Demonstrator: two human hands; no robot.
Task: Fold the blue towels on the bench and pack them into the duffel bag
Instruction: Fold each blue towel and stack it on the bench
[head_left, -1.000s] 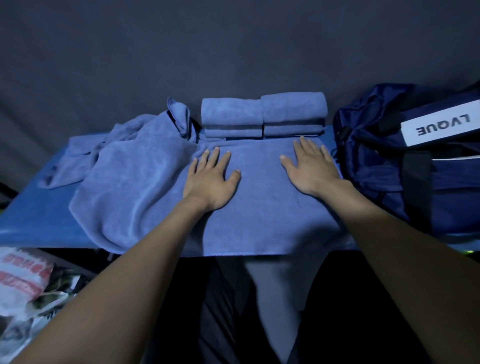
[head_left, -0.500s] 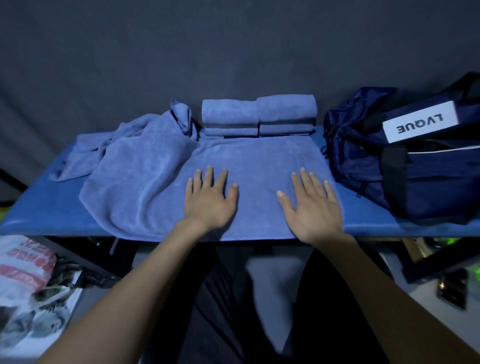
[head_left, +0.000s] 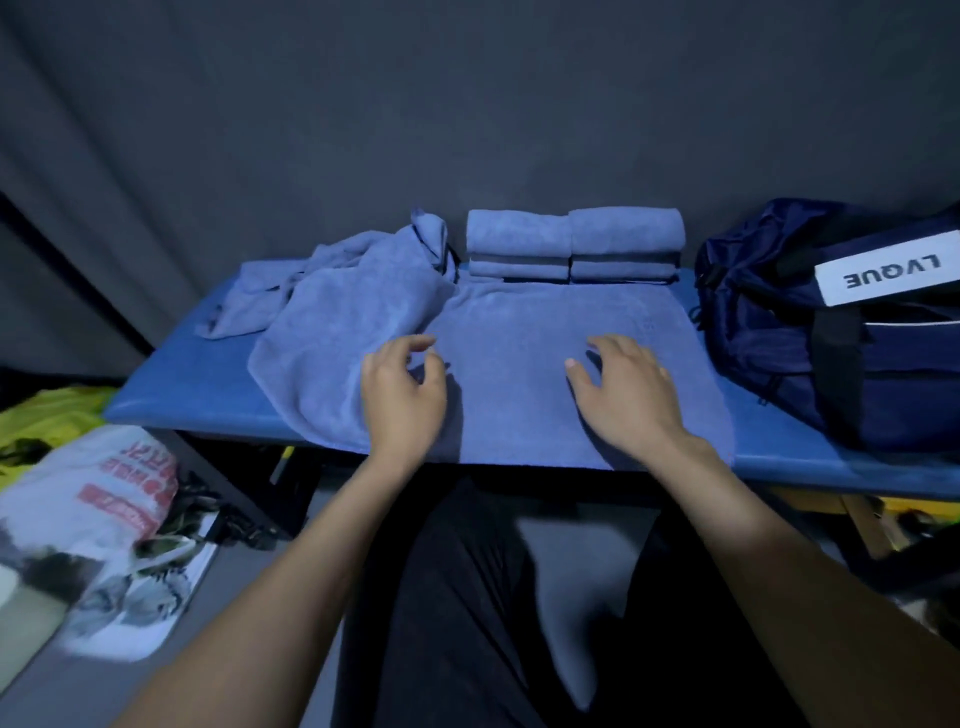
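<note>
Towel (head_left: 550, 364) in blue lies spread flat on the middle of the bench (head_left: 182, 384), its near edge hanging a little over the front of the bench, and its left part goes up into a crumpled heap (head_left: 343, 306) toward the back left. Both hands are above the flat part. The left hand (head_left: 402, 395) has its fingers loosely curled, and the right hand (head_left: 623, 395) has them bent and spread; neither one holds cloth, and I cannot tell if the fingertips touch the towel or only hover close over it. Behind the spread towel, at the back edge of the bench, stand two stacks of folded towels (head_left: 571, 244), side by side and touching. At the right end of the bench sits the dark navy duffel bag (head_left: 779, 338), with a white label (head_left: 888, 273) where the letters LVQUE appear upside down. Behind all is a dark grey curtain (head_left: 467, 104). Below the bench on the left lie a white plastic bag (head_left: 98, 499) with red print and something yellow-green (head_left: 47, 415).
</note>
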